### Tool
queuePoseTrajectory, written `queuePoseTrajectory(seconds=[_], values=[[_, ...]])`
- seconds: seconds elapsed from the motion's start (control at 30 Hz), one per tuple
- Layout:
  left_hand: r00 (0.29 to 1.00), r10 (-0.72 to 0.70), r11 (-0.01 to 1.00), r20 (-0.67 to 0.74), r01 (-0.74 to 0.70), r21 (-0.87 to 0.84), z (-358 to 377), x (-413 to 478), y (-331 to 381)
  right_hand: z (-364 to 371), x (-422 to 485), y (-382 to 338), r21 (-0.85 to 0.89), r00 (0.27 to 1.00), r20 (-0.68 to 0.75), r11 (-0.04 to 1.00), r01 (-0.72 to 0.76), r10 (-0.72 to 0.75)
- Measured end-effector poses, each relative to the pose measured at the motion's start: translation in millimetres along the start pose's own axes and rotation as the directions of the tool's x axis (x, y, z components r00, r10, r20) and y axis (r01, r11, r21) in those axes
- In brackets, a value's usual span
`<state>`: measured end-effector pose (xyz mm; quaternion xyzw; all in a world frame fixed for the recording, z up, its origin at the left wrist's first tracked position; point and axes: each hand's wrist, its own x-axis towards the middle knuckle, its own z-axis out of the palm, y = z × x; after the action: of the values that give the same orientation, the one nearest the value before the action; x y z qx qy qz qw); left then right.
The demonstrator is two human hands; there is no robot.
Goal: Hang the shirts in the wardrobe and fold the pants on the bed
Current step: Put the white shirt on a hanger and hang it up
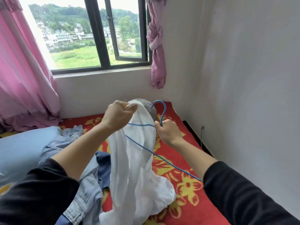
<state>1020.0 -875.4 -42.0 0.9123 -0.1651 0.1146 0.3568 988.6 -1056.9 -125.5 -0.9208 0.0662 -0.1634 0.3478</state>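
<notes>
Left grip (117,115) pinched on the white shirt (134,159) at its top edge, lifted above the bed (186,200); right grip (168,132) clenched around the blue hanger (159,111) just below its hook. One hanger arm already under the cloth (the other juts out bare toward the right sleeve). Best to hold the collar wide, slide the wire along inside the shoulder, then seat the second side. Denim pants (81,192) heaped alongside, unfolded.

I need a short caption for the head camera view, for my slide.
Left hand lifts a white shirt while right hand threads a blue hanger into it.
</notes>
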Motion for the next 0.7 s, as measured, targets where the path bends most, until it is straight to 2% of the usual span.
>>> queuePoseTrajectory(seconds=[0.03, 0.07, 0.13, 0.17, 0.2, 0.23, 0.27, 0.3, 0.33, 0.4, 0.47, 0.53, 0.57, 0.6, 0.63, 0.7], values=[[0.994, 0.01, 1.0, 0.112, -0.012, 0.015, -3, -3, 0, 4, 1, -3, 0.022, 1.0, -0.03, 1.0, -0.002, 0.003], [0.957, -0.01, 1.0, 0.291, 0.008, 0.008, -9, -7, -1, 6, 2, -5, 0.054, 0.998, -0.057, 0.999, -0.002, 0.005], [0.747, -0.078, 0.991, 0.661, 0.132, -0.032, -28, -15, -5, 7, 3, -9, 0.124, 0.996, -0.089, 0.992, 0.011, 0.0], [0.679, -0.065, 0.985, 0.731, 0.159, -0.061, -36, -17, -9, 7, 4, -11, 0.159, 0.996, -0.092, 0.987, 0.023, -0.008], [0.707, -0.041, 0.984, 0.706, 0.149, -0.092, -40, -17, -13, 7, 3, -13, 0.194, 0.996, -0.089, 0.98, 0.037, -0.02], [0.809, -0.019, 0.992, 0.587, 0.091, -0.093, -40, -14, -20, 7, 2, -17, 0.227, 0.996, -0.078, 0.973, 0.05, -0.033], [0.913, 0.012, 1.0, 0.407, -0.01, -0.005, -38, -10, -28, 7, -1, -21, 0.262, 0.997, -0.056, 0.963, 0.062, -0.049], [0.956, 0.057, 0.979, 0.289, -0.111, 0.174, -35, -7, -33, 8, -4, -26, 0.291, 0.997, -0.031, 0.954, 0.074, -0.068], [0.959, 0.099, 0.924, 0.266, -0.188, 0.332, -31, -7, -36, 10, -8, -32, 0.32, 0.996, -0.009, 0.943, 0.088, -0.089], [0.93, 0.118, 0.823, 0.347, -0.287, 0.49, -21, -8, -43, 14, -17, -44, 0.364, 0.992, 0.049, 0.927, 0.087, -0.112], [0.908, 0.165, 0.808, 0.384, -0.348, 0.476, -19, -10, -48, 17, -27, -50, 0.501, 0.974, 0.183, 0.865, 0.023, -0.132], [0.896, 0.246, 0.847, 0.369, -0.384, 0.369, -25, -12, -52, 15, -33, -50, 0.692, 0.896, 0.412, 0.696, -0.19, -0.165], [0.891, 0.281, 0.856, 0.356, -0.401, 0.327, -30, -13, -53, 11, -32, -47, 0.721, 0.849, 0.496, 0.631, -0.286, -0.181], [0.887, 0.305, 0.859, 0.346, -0.413, 0.302, -35, -14, -55, 7, -31, -44, 0.708, 0.829, 0.532, 0.629, -0.323, -0.173], [0.883, 0.319, 0.86, 0.345, -0.423, 0.286, -39, -16, -56, 6, -27, -40, 0.664, 0.831, 0.537, 0.679, -0.313, -0.143], [0.87, 0.348, 0.859, 0.35, -0.446, 0.253, -45, -19, -55, 12, -22, -36, 0.494, 0.852, 0.508, 0.854, -0.165, -0.129]])
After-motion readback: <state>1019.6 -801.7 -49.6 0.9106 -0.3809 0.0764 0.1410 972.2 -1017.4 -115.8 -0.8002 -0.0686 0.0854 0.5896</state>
